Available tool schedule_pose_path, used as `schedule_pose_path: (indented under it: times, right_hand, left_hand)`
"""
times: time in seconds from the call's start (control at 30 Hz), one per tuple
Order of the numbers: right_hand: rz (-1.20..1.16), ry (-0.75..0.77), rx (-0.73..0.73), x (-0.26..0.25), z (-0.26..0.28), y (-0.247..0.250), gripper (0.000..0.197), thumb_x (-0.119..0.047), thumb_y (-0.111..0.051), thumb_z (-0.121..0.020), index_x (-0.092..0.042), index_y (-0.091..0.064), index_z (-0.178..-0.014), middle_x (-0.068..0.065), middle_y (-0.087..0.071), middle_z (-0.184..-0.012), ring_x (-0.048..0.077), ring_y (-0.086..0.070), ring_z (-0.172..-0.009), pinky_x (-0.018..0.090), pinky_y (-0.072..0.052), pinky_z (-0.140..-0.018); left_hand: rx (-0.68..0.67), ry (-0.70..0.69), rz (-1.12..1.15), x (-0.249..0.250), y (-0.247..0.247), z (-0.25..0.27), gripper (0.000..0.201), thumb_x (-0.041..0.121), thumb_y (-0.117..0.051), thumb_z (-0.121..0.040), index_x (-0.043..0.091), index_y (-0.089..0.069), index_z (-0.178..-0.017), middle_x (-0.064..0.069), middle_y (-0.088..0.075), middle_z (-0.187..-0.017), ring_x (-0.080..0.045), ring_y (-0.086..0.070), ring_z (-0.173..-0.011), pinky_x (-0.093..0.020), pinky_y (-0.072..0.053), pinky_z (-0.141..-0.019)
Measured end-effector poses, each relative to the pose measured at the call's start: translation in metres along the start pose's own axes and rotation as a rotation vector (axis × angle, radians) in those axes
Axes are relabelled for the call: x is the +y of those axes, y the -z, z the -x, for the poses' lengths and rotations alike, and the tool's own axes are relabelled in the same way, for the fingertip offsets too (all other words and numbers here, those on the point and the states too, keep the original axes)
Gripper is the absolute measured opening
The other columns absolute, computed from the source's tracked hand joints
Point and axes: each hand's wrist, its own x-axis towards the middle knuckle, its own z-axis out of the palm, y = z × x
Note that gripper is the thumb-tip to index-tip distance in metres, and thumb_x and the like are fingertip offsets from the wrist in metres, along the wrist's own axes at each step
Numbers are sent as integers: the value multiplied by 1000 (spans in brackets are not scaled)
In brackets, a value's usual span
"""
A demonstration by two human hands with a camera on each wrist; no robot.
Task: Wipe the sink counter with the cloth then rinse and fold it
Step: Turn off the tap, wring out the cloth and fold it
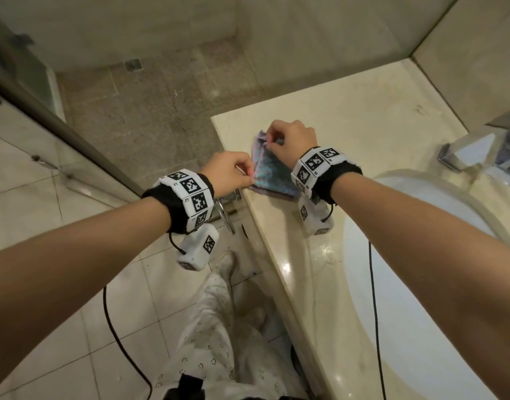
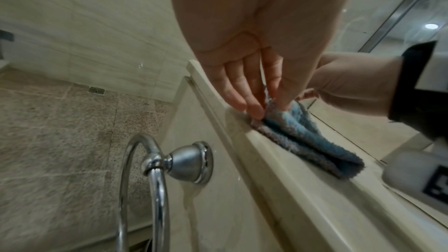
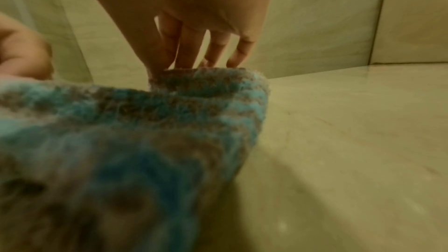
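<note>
A blue and grey fluffy cloth (image 1: 269,176) lies folded in layers on the cream counter (image 1: 349,122), near its left edge. My left hand (image 1: 233,171) pinches the cloth's near left corner at the counter's rim. In the left wrist view the cloth (image 2: 308,137) shows stacked layers under my left fingers (image 2: 254,106). My right hand (image 1: 288,142) pinches the far edge of the top layer. Seen from the right wrist, the cloth (image 3: 145,122) fills the near left and my right fingertips (image 3: 169,64) grip its raised far fold.
The white sink basin (image 1: 421,284) lies to the right, with a chrome tap (image 1: 478,151) behind it. A chrome towel ring (image 2: 155,170) hangs on the cabinet side below the counter edge. A glass shower door (image 1: 60,119) stands at the left. Black cables (image 1: 374,313) trail from both wrists.
</note>
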Motion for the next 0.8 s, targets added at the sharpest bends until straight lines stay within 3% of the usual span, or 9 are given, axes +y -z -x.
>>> schedule_pose_path:
  times: [0.07, 0.17, 0.27, 0.37, 0.47, 0.6, 0.7, 0.8]
  right_hand:
    - [-131, 4, 8, -4, 0, -1, 8, -19, -56, -87, -16, -60, -93, 7, -70, -98, 29, -61, -98, 38, -46, -91]
    - [-200, -49, 10, -7, -1, -4, 8, -15, -53, -89, -13, -59, -95, 11, -69, -98, 30, -64, -93, 38, -52, -85]
    - [-160, -75, 23, -8, -6, -5, 11, -15, -54, -90, -12, -60, -98, 11, -69, -102, 31, -63, -96, 38, -51, -86]
    - [-131, -70, 25, -9, -12, -5, 11, -15, -56, -89, -11, -62, -98, 9, -69, -104, 29, -62, -98, 34, -49, -85]
    - [-97, -64, 29, -9, -15, -6, 12, -14, -57, -89, -11, -63, -99, 9, -69, -104, 28, -62, -97, 32, -47, -81]
    - [-98, -70, 13, -11, -19, -7, 14, -16, -57, -89, -10, -63, -100, 9, -68, -105, 27, -61, -98, 30, -46, -79]
    - [-161, -67, 19, -10, -18, -2, 15, -17, -56, -90, -9, -64, -100, 9, -68, -105, 26, -61, -99, 30, -47, -81]
    - [-197, -68, 78, 1, -9, 9, 16, -13, -53, -90, -8, -64, -102, 9, -69, -105, 23, -61, -95, 24, -44, -80]
  left_hand:
    - [-5, 18, 4, -2, 0, 3, 28, 4, -68, -75, 25, -54, -63, -3, -64, -75, -9, -58, -67, -22, -48, -73]
    - [-14, 14, -9, -4, 1, 6, 22, 5, -69, -74, 22, -57, -67, -3, -63, -77, -11, -57, -69, -19, -45, -69]
    - [7, 4, -61, -5, 1, 10, 8, 13, -72, -75, 17, -66, -77, 4, -54, -71, -9, -48, -65, -20, -36, -66]
    - [44, 18, -91, -14, 1, 12, 14, 23, -73, -76, 11, -71, -83, 13, -45, -70, 0, -41, -60, -16, -31, -58]
    - [85, 61, -32, -19, 0, 12, 19, 28, -72, -78, 9, -70, -82, 11, -49, -69, 1, -42, -59, -8, -30, -54]
    - [84, 136, -76, -16, -3, 5, 14, 22, -67, -82, 8, -69, -79, 1, -60, -77, -10, -51, -68, -22, -39, -70]
    - [116, 187, -152, -11, -1, 2, 16, 14, -63, -79, 19, -56, -65, 2, -59, -75, -17, -56, -78, -30, -49, -79]
    - [145, 83, -209, -1, 1, 1, 15, 6, -59, -77, 18, -49, -78, -1, -52, -86, -21, -52, -84, -30, -43, -75]
